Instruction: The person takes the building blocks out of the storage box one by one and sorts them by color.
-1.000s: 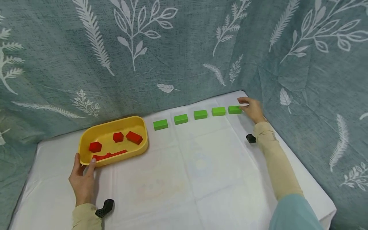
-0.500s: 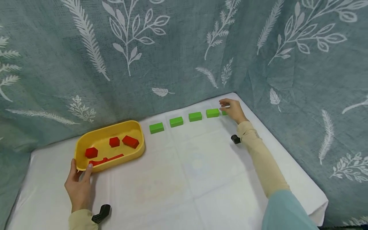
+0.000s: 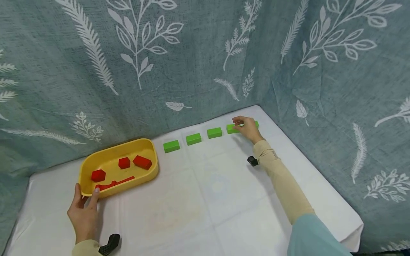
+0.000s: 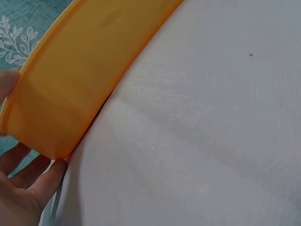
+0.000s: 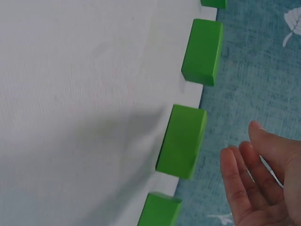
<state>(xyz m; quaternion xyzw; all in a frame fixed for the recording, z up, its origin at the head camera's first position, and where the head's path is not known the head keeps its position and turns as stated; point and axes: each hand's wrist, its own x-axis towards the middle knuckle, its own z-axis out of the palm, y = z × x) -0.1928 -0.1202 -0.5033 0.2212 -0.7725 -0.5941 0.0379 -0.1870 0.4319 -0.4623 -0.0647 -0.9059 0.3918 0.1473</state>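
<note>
My left hand grips the near left corner of a yellow tray, thumb at the rim. In the left wrist view, its fingers meet the tray's corner low down. Inside the tray lie two red faceted blocks, a longer red block and a thin red piece with a notched outline. Over the right part of a row of several green blocks, my right hand hovers with nothing in it. Its fingers overlap the fourth block; the rightmost is partly hidden.
A white cloth covers the table, and a patterned green-blue curtain rises along its back and right sides. Black wrist devices stick out beside both sleeves.
My right hand has moved left along the row, from the rightmost green block to the fourth one. The left hand keeps its grip on the tray. The head view has shifted slightly.
</note>
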